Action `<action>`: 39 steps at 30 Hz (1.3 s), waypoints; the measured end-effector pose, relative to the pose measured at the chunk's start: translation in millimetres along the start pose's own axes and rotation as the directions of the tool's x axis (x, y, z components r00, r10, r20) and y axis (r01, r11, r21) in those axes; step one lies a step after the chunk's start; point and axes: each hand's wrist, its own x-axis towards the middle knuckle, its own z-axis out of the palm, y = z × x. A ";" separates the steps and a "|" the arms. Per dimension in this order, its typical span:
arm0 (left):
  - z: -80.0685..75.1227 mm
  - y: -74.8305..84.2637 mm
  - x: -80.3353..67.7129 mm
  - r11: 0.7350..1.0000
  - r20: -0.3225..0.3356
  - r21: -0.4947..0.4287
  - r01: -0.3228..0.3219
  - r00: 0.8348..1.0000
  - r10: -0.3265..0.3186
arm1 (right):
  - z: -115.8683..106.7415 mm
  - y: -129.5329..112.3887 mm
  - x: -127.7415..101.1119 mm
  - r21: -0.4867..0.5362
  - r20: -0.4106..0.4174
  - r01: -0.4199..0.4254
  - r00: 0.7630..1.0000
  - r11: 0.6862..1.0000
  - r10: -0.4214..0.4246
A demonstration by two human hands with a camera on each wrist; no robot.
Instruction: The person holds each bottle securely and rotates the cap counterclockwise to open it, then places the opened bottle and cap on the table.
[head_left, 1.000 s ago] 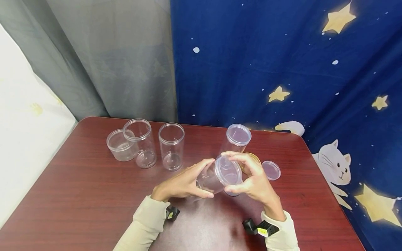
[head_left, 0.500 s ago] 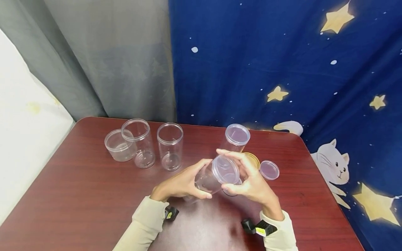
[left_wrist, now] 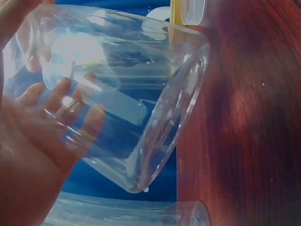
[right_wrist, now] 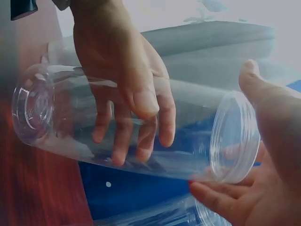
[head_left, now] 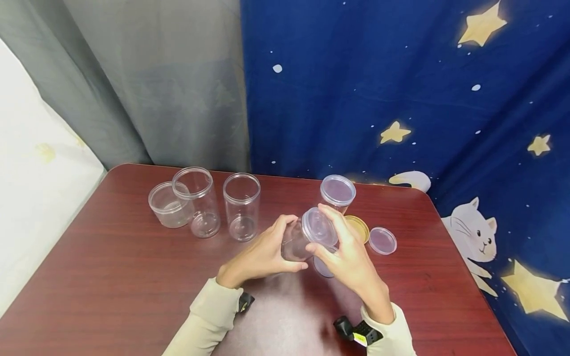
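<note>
A clear plastic jar (head_left: 294, 245) is held tilted above the dark red table, its lidded end pointing up and to the right. Around its body my left hand (head_left: 262, 250) grips, thumb on the near side and fingers on the far side. My right hand (head_left: 352, 259) holds the clear screw lid (head_left: 321, 226) at its rim, thumb in front and fingers over the far edge. In the right wrist view the lid (right_wrist: 235, 136) sits on the jar's mouth, and the left hand's fingers (right_wrist: 121, 141) show through the clear wall.
On the left stand a short clear jar (head_left: 171, 217) and two tall open jars (head_left: 205, 202) (head_left: 242, 210). A lidded jar (head_left: 338, 190) stands at the back. Right of the hands lie a gold lid (head_left: 361, 229) and a clear lid (head_left: 383, 241); another clear disc (head_left: 321, 268) is partly hidden.
My right hand has turned on the lid, its thumb shifting left and its wrist swinging inward. The jar and both hands have risen slightly in the head view.
</note>
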 end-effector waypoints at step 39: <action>-4.5 -2.1 0.5 0.997 -0.006 0.051 -0.055 0.998 0.056 | 6.6 -5.5 3.1 0.079 -0.151 0.038 0.988 0.996 -0.025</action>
